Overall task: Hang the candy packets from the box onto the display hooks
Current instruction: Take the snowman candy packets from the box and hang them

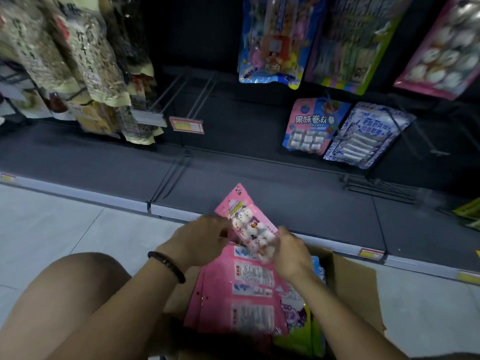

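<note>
Far left of centre: bare display hooks (181,92) jutting out, nothing hanging on them. Nearer: left hand (200,237) pinching left edge of pink candy packet (249,227); right hand (293,253) pinching its near right end. Packet tilting above box (358,287). Judgement: aiming far header end at hook tip, holding packet flat, sliding straight on.

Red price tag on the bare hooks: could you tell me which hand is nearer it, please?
Left. The left hand is below the red price tag; the right hand is farther right. Both grip the pink packet.
</note>
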`<state>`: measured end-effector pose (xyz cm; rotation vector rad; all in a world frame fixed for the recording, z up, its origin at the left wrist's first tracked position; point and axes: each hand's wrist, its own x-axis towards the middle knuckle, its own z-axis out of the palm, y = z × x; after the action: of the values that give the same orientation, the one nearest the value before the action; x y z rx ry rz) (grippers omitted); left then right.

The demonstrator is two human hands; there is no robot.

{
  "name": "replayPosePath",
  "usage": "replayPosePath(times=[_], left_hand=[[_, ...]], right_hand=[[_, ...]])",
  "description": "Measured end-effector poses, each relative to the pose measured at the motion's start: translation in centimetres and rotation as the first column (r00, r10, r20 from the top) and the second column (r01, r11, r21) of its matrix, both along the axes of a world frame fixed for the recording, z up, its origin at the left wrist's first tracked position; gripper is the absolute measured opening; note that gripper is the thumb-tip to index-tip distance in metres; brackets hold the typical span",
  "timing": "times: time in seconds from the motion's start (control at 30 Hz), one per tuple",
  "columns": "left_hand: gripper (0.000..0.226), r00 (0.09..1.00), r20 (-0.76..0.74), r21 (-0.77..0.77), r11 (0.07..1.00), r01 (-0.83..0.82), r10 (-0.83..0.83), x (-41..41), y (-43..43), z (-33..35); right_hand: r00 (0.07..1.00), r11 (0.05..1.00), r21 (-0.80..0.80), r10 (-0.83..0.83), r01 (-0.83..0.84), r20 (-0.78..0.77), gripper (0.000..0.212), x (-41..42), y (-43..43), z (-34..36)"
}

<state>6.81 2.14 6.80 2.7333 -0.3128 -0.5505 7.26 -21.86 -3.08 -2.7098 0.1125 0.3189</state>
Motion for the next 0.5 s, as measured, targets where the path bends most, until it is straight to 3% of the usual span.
replayPosePath(times=[0.07,0.13,0.23,0.3,0.37,0.4,0.5], left_hand=[[0.034,0.987,0.134,-0.111,0.991,-0.074,0.089,0.3,0.2,0.8],[0.046,0.974,0.161,-0.169,0.976,-0.134,0.162,0.3,-0.2,1.4],[0.073,0.94,-0.021,-0.303,0.894,-0.33,0.34,-0.4,-1.7,2.1],[0.079,0.885,-0.245,-0.487,0.739,-0.466,0.396,-1.0,-2.9,2.8],[0.054,0.857,-0.429,-0.663,0.544,-0.514,0.286,-1.6,-4.2,3.8],[0.041,0.868,-0.453,-0.717,0.494,-0.492,0.206,-1.9,-4.9,4.3],[0.025,0.919,-0.375,-0.82,0.418,-0.39,0.122,-2.6,-6.2,4.8]], right_hand=[[0.998,0.983,0.178,-0.047,0.037,0.052,0.008,-1.1,-1.2,1.8],[0.989,0.934,0.353,-0.099,0.055,0.11,0.009,-2.2,-2.5,3.8],[0.976,0.79,0.606,-0.191,0.09,0.104,0.013,-3.8,-4.0,7.0],[0.969,0.681,0.723,-0.236,0.116,0.067,0.017,-5.0,-4.7,8.8],[0.97,0.606,0.787,-0.242,0.12,0.038,0.017,-5.9,-5.1,10.3],[0.97,0.578,0.807,-0.242,0.121,0.028,0.016,-6.3,-5.2,11.0],[0.97,0.533,0.837,-0.243,0.123,0.013,0.016,-7.1,-5.3,12.5]])
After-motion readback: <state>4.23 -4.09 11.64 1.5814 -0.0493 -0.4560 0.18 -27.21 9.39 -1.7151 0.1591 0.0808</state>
